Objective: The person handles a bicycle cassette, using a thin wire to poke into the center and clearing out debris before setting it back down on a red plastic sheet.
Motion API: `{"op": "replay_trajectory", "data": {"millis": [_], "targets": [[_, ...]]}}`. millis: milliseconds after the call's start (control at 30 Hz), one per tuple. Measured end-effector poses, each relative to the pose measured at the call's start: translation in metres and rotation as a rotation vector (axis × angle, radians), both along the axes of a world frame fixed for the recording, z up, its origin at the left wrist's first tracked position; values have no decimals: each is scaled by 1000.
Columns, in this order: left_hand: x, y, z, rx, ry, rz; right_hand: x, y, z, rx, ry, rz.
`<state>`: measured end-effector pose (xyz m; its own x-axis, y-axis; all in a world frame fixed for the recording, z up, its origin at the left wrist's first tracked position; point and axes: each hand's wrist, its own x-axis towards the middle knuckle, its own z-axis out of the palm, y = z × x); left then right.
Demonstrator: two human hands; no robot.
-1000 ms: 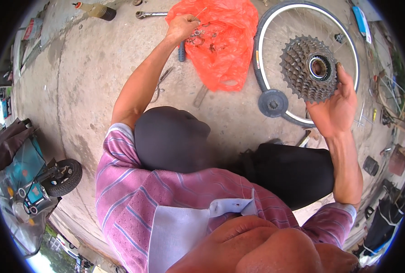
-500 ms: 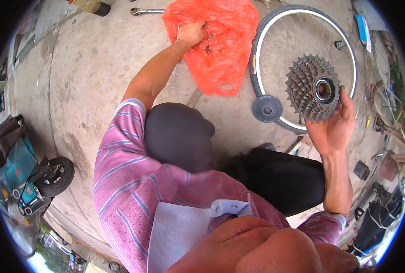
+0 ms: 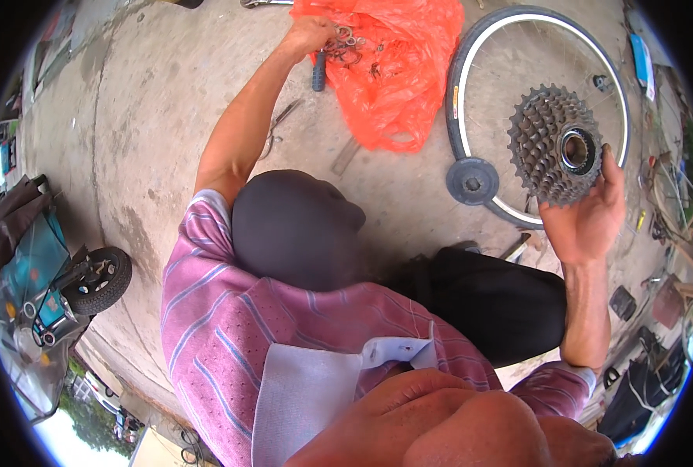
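Observation:
My right hand holds up a rusty bicycle cassette by its lower rim, the toothed rings facing left and the bright bore showing. At the far left edge of a red plastic bag is my left hand, its fingers bent and closed; what they grip, if anything, I cannot make out. Small metal rings and parts lie on the bag beside those fingers. Just below them a dark ribbed tool handle shows.
A bicycle wheel lies beyond the cassette, with a dark round disc on its near rim. Pliers-like handles rest on the concrete near my left forearm. A wrench is at the top edge. Left stands a small-wheeled vehicle.
My left hand has drawn back leftward from the bag's middle to its edge. Metal rings and the tool handle have come into sight. My right hand still holds the cassette.

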<state>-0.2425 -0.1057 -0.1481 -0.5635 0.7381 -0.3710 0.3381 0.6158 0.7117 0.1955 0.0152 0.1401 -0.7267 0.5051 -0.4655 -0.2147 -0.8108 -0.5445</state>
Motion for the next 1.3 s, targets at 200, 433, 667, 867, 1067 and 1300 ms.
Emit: {"op": "replay_trajectory", "data": {"millis": [200, 433, 667, 867, 1067, 1300], "targets": [[12, -17, -17, -225, -251, -99, -4, -2, 0, 2, 28, 5], [14, -23, -11, -238, 344, -146, -2, -2, 0, 10, 50, 33], [28, -37, 0, -4, 908, -9, -2, -5, 1, 14, 63, 48], [38, -26, -12, -207, 664, -278, -5, -9, 5, 30, -37, -43], [44, -19, -14, -312, 663, -336, -10, -6, 1, -14, 34, 4], [49, -19, -14, -139, 764, -432, -3, -6, 7, -15, 39, -22]]}}
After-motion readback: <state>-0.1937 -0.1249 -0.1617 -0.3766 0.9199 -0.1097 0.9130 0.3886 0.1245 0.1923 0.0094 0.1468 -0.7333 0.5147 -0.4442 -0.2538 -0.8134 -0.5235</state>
